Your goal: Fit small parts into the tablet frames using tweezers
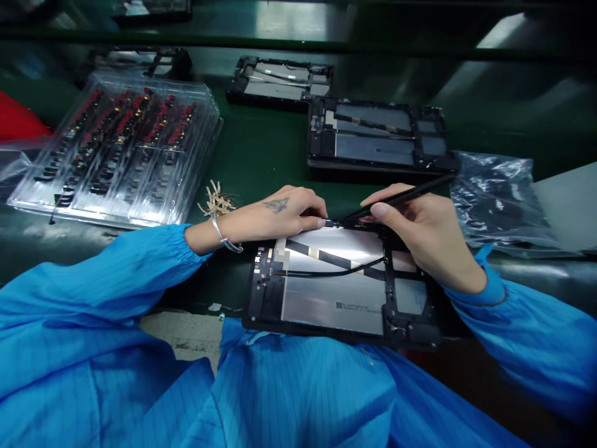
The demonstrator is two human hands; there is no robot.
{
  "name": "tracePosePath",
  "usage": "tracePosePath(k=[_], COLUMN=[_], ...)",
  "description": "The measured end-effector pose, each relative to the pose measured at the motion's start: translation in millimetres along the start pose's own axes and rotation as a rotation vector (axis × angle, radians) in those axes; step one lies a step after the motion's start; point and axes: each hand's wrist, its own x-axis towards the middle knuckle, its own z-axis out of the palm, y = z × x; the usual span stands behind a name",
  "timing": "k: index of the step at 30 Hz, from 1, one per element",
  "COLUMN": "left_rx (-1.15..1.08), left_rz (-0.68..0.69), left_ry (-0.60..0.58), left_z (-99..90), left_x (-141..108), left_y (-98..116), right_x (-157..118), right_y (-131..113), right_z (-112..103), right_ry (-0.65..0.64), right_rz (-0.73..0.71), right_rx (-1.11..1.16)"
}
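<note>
An opened tablet housing lies flat in front of me, with a silvery inner plate, a dark diagonal flex strip and a thin black cable showing. At its far edge, my left hand is closed, thumb and curled fingers meeting by a small dark part. What these fingers pinch, if anything, is too small to make out. My right hand grips black tweezers like a pen. The tips slant down to the same far edge, close to my left thumb; whether they hold something cannot be seen.
Clear plastic trays of small circuit parts are stacked at the left. Beyond my hands lie a stack of similar tablet housings and another housing. A clear plastic bag lies at the right. A raised ledge runs along the back.
</note>
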Motion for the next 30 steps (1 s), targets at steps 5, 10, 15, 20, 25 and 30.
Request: tracePosePath(k=[5, 10, 15, 20, 25, 30], left_rx=[0.029, 0.033, 0.021, 0.014, 0.013, 0.014], left_rz=[-0.055, -0.071, -0.042, -0.029, -0.017, -0.015], left_ry=[-0.012, -0.016, -0.008, 0.003, 0.008, 0.019], left_z=[-0.9, -1.0, -0.7, 0.0, 0.9, 1.5], left_x=[-0.5, -0.4, -0.8, -1.2, -1.3, -1.7], left_y=[6.0, 7.2, 6.2, 4.2, 1.7, 1.7], right_x=[0.2, 0.0, -0.1, -0.5, -0.9, -0.6], right_y=[1.6, -0.9, 1.4, 1.5, 0.2, 0.1], right_z=[0.4, 1.2, 1.7, 2.4, 2.9, 2.3], right_ry=[0.007, 0.011, -0.028, -0.037, -0.012, -0.016], right_rz=[-0.03, -0.083, -0.084, -0.08, -0.067, -0.074], right_rx=[-0.007, -0.09, -0.076, -0.069, -0.044, -0.042])
